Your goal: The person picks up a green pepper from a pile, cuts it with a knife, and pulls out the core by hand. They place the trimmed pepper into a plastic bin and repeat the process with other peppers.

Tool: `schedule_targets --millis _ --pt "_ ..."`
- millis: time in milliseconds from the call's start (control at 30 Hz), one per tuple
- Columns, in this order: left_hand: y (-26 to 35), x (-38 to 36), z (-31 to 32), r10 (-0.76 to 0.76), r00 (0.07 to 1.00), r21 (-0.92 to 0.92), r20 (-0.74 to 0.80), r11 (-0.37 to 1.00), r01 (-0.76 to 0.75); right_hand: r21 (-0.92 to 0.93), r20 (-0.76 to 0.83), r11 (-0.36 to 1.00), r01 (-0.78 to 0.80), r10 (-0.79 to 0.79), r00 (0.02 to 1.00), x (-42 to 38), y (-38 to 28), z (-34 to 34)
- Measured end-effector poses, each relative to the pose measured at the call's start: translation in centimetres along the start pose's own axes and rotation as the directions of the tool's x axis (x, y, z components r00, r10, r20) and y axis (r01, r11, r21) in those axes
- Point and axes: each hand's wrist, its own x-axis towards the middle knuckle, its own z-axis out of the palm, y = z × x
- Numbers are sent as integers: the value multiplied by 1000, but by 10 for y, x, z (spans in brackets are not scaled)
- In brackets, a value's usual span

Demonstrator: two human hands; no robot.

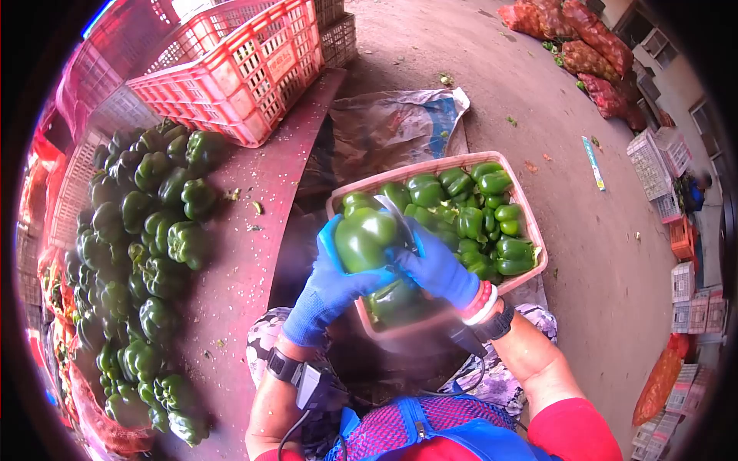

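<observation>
A large green bell pepper (367,240) rests in my left hand (336,269), whose blue-gloved fingers wrap round its left side and underside. My right hand (437,265), also gloved in blue, is closed on a knife (396,219) with a curved blade, which lies against the pepper's upper right side. Both hands are over the near left part of a pink crate (540,230) filled with green peppers (470,223). Part of the knife's handle is hidden by my right fingers.
Many green peppers (157,230) are heaped on a reddish board (238,223) at the left. Behind them stands a red-and-white crate (238,77). A crumpled sheet (392,127) lies beyond the pink crate. Mesh sacks (596,46) and stacked crates (653,161) line the right side.
</observation>
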Motion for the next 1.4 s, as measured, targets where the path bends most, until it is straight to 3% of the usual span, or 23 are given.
schedule_targets --millis 33,67,167,200,233,267,333,433,467,567,633,667,767,800,833,900,967,1033,1100,1133,1233,1333,1400 --pt "-2 0 0 3 1000 36 8 999 -4 -74 32 997 -18 21 999 0 -1 -4" --pt "-4 0 0 8 1000 71 16 997 -9 -156 35 982 105 -101 994 4 18 -7" --pt "-7 1 -1 -139 990 -198 27 970 142 -479 56 860 175 -168 984 6 -8 -14" --pt "-4 1 4 -98 995 -325 14 941 97 -402 15 885 235 -250 968 8 1 -12" --pt "-3 2 2 -101 995 -328 4 940 97 -327 -27 895 303 -330 944 11 7 -10" --pt "-2 5 0 -104 995 -330 -3 939 97 -281 -62 931 235 -262 963 4 7 -12" --pt "9 6 5 -85 996 -324 -37 944 68 -380 -10 924 32 -39 999 -2 -15 -15" --pt "3 9 4 7 996 -16 -85 1000 -9 -601 -41 794 93 -147 988 -6 -7 -1" --pt "0 11 3 38 993 115 -109 993 -26 -617 -36 783 79 -128 991 -5 -3 0" --pt "10 8 11 132 986 279 -105 955 -99 -608 -55 793 -35 2 998 -4 1 5" --pt "11 6 16 315 947 488 -63 837 -246 -635 -5 757 156 -206 979 1 23 10" --pt "12 5 18 400 916 582 -23 750 -312 -686 71 667 291 -336 939 8 30 9" --pt "4 7 18 326 940 504 -100 831 -235 -685 52 696 213 -245 968 8 46 15" --pt "0 9 18 294 947 364 -127 902 -231 -664 -11 743 85 -124 992 3 46 14" --pt "0 12 17 217 972 131 -94 970 -204 -672 -63 739 46 -118 991 0 44 13" --pt "4 14 14 90 991 -66 -97 993 -97 -680 -165 733 -35 -106 981 -5 39 10" --pt "3 21 4 93 985 -29 -145 995 -98 -612 -195 735 -291 216 957 -16 27 4" --pt "4 33 -12 87 995 -223 -56 970 -98 -635 -181 734 -240 161 970 -26 39 -10" --pt "14 44 -21 223 966 -259 128 948 -185 -608 -240 777 -163 17 971 -29 43 -16" --pt "16 38 -25 106 987 -157 123 984 -86 -324 -154 920 -220 178 972 -23 29 -23" --pt "9 25 -7 -87 946 -107 312 986 126 61 -108 988 141 -134 985 -17 13 -15" --pt "-1 22 7 -152 886 -349 437 880 323 212 -22 972 102 -100 995 -25 11 -17" --pt "-1 22 15 -142 879 -397 456 851 344 33 -65 990 134 -132 989 -30 13 -15"
